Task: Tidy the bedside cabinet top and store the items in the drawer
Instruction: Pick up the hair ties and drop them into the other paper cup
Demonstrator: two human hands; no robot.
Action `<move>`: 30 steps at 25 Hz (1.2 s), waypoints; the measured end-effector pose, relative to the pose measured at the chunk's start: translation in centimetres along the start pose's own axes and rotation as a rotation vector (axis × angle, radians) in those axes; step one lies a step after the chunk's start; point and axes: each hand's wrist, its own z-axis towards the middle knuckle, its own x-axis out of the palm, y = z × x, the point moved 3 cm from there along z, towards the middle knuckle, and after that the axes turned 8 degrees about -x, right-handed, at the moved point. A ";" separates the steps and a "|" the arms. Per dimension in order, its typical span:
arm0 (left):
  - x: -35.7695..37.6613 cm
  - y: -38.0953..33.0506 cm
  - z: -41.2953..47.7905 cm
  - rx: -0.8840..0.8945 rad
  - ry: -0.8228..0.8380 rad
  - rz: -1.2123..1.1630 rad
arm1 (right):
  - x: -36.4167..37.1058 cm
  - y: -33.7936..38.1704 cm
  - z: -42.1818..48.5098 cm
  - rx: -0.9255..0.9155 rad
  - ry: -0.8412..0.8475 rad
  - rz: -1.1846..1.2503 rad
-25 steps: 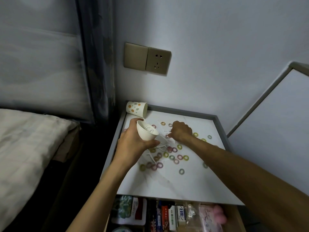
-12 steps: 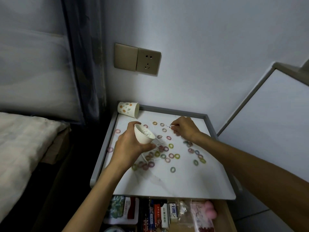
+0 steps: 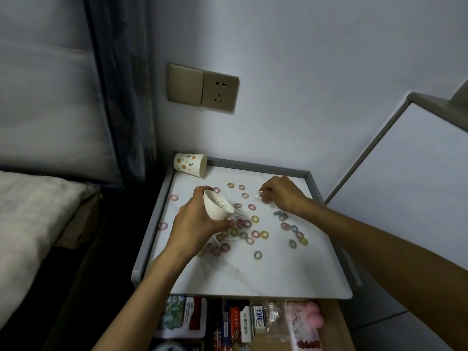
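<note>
Head view, looking down at a bedside cabinet top (image 3: 253, 274), white and marbled with a grey raised rim, set against a pale wall.

Left hand (image 3: 195, 224) above the left half of the top, fingers and thumb wrapped round a small white cup (image 3: 216, 205). Cup held clear of the surface and tilted, mouth facing up and to the right, a few thin white bits inside.

Right hand (image 3: 281, 193) further back and to the right, knuckles up, fingertips drawn together low over the top. Apparently pinching a thin white piece (image 3: 258, 193), too small to name with certainty.

Key relation: cup to the left of that pinch and a little nearer the viewer, open mouth already turned toward it. Right hand the nearer one to the piece, so probably a short carry leftward into the cup, with the left hand merely steadying.

Many coloured rings (image 3: 255, 219) scattered across the middle and right of the top, some beneath the left hand, a few stray ones near the left rim. More thin white pieces lying among them.

Drawer (image 3: 336, 325) pulled open below the front edge, already crowded with packets and small boxes. Sorting far from finished, judging by the scatter.

Elsewhere: a patterned paper cup (image 3: 190, 164) on its side at the back left corner, a wall socket (image 3: 202, 87) above, a bed (image 3: 30, 211) to the left.
</note>
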 end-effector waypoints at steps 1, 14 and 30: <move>0.1 0.0 0.0 -0.002 0.003 0.004 | 0.1 0.0 0.0 0.015 0.012 -0.009; 0.8 -0.2 -0.2 0.031 0.032 0.056 | -2.1 8.8 -1.8 -0.451 0.097 0.108; -0.2 -0.1 0.1 0.034 -0.024 -0.027 | 2.0 -8.7 0.0 0.372 -0.043 0.108</move>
